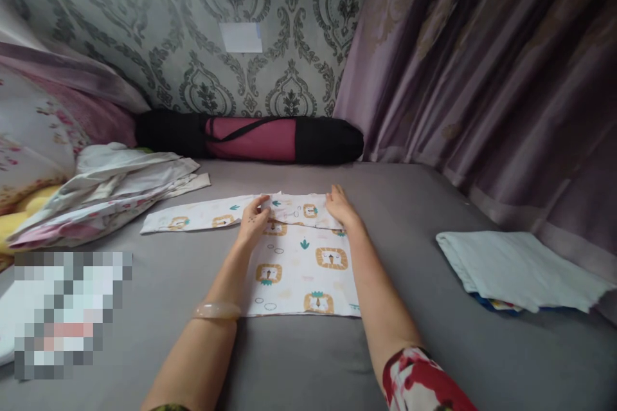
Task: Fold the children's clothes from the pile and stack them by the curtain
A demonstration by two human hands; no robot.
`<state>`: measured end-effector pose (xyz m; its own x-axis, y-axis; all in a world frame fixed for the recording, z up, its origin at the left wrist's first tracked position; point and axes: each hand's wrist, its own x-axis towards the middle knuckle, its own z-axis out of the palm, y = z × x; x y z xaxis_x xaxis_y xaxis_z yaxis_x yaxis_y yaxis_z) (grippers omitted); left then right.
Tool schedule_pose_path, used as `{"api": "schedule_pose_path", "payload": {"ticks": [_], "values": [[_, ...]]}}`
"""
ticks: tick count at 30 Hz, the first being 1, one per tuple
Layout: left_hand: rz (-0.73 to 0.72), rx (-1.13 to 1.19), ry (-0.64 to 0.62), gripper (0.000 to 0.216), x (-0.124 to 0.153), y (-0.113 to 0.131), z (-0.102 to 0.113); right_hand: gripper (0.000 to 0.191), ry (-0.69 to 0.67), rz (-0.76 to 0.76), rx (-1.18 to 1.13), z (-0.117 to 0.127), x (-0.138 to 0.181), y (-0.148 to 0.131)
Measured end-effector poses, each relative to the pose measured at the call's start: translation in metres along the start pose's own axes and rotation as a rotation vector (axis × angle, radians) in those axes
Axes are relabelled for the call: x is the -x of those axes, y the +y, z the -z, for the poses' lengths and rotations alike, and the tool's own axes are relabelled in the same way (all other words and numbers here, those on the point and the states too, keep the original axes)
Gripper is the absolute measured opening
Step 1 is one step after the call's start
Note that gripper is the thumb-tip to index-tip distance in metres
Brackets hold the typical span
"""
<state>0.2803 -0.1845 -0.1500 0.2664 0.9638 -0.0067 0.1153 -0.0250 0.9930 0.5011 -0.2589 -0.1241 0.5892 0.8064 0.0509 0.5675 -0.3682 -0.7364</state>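
A small white garment (303, 269) printed with yellow lions lies flat on the grey bed sheet (193, 282), with one sleeve (193, 221) stretched out to the left. My left hand (254, 221) rests on the garment near its shoulder, fingers bent and pressing the cloth. A pale bangle (216, 311) sits on that wrist. At the garment's upper right corner, my right hand (340, 205) lies flat with fingers stretched out on the folded-over edge.
A heap of white and floral clothes (110, 192) lies at the left. A folded pale cloth (515, 269) over coloured items sits at the right. A black and pink rolled mat bag (250, 139) lies against the patterned wall. Purple curtains (482, 76) hang at the right.
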Motion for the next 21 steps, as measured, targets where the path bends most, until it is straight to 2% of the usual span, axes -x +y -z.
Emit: {"api": "schedule_pose_path", "payload": {"ticks": [4, 7, 11, 16, 21], "values": [[-0.028, -0.098, -0.003, 0.055, -0.003, -0.007, 0.004, 0.063, -0.108, 0.038, 0.317, -0.024, 0.012, -0.005], [-0.092, -0.239, 0.028, 0.050, -0.006, -0.012, 0.007, 0.067, -0.124, 0.024, 0.428, -0.034, 0.016, 0.000], [-0.215, -0.401, 0.050, 0.045, -0.009, -0.016, 0.007, 0.070, -0.088, 0.049, 0.489, -0.041, 0.018, 0.008], [-0.357, -0.522, 0.014, 0.046, -0.010, -0.020, 0.006, 0.070, -0.032, 0.064, 0.528, -0.047, 0.020, 0.011], [-0.424, -0.633, 0.011, 0.044, -0.012, -0.026, 0.005, 0.070, -0.012, 0.073, 0.539, -0.050, 0.022, 0.012]]}}
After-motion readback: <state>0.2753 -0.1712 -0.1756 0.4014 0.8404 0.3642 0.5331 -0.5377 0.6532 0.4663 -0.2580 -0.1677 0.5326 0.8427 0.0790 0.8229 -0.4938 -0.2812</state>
